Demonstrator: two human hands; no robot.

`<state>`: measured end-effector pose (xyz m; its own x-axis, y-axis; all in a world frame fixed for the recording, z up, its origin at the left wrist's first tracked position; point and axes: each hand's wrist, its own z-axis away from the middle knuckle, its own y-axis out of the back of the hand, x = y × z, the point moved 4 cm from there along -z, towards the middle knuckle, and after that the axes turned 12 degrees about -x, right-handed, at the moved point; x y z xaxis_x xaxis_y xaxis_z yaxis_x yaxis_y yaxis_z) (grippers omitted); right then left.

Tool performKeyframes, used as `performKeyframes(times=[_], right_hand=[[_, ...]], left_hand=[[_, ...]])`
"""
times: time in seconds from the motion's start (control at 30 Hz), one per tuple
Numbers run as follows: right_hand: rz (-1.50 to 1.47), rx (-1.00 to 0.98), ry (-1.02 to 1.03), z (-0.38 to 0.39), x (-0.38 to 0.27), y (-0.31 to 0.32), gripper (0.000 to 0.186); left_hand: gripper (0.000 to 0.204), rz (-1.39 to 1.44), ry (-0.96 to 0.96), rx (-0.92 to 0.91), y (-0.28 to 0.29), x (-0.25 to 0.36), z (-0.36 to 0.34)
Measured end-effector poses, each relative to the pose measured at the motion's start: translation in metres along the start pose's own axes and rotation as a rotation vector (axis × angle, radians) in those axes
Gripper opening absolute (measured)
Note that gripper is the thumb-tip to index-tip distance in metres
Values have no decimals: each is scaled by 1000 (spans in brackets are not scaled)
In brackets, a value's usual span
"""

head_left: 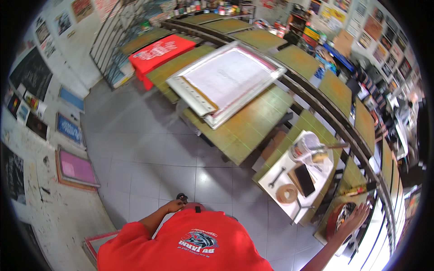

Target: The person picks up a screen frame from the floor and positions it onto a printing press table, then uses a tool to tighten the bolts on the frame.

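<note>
My left hand [174, 206] is low beside my red shirt. Its fingers look curled by a small dark object [182, 197], whose kind I cannot make out. Off to the right, my right hand [359, 217] is stretched out with its fingers extended, holding nothing visible. It is close to a red round container [333, 222] with dark contents, on one of the greenish boards. A white board nearer the middle bears a white bucket [304, 147], a wrench [277, 177], a roll of brown tape [286, 193] and a black phone [304, 179].
A framed printing screen [226, 74] lies over a greenish platen [239, 144] of a long curved press. Left of it, a red shirt with a white print [158, 52] covers another platen. Several frames, one pink [77, 166], lean on the left wall. Grey tiles [181, 153] cover the floor.
</note>
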<state>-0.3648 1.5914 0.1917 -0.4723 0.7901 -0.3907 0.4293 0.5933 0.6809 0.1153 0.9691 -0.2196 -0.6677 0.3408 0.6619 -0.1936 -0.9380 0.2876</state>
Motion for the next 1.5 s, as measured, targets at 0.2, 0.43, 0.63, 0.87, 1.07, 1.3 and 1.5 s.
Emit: performKeyframes(times=[0.2,0.43,0.63,0.87,1.07,1.3,1.5], right_hand=[[-971,-344,-309,134,-330,-161,35],[-1216,-1455,-143,226,-624,-303,30],[-976,-1916,227,254,-732,-395,26],[-706,-2000,526,281,-823,-541,27],[-663,-2024,735,281,-965,-628,23],[-669,-1972,1037,269,-1167,-698,30],[-598,-1864,1034,293,-1292,-712,31]], left_hand=[[45,112,-146,162,73,-46,-1],[49,262,143,531,167,-168,138],[47,560,277,837,172,-241,236],[47,792,462,790,149,-288,240],[47,967,707,749,150,-342,259],[47,937,868,1079,224,-457,352],[53,732,1006,1408,372,-580,501]])
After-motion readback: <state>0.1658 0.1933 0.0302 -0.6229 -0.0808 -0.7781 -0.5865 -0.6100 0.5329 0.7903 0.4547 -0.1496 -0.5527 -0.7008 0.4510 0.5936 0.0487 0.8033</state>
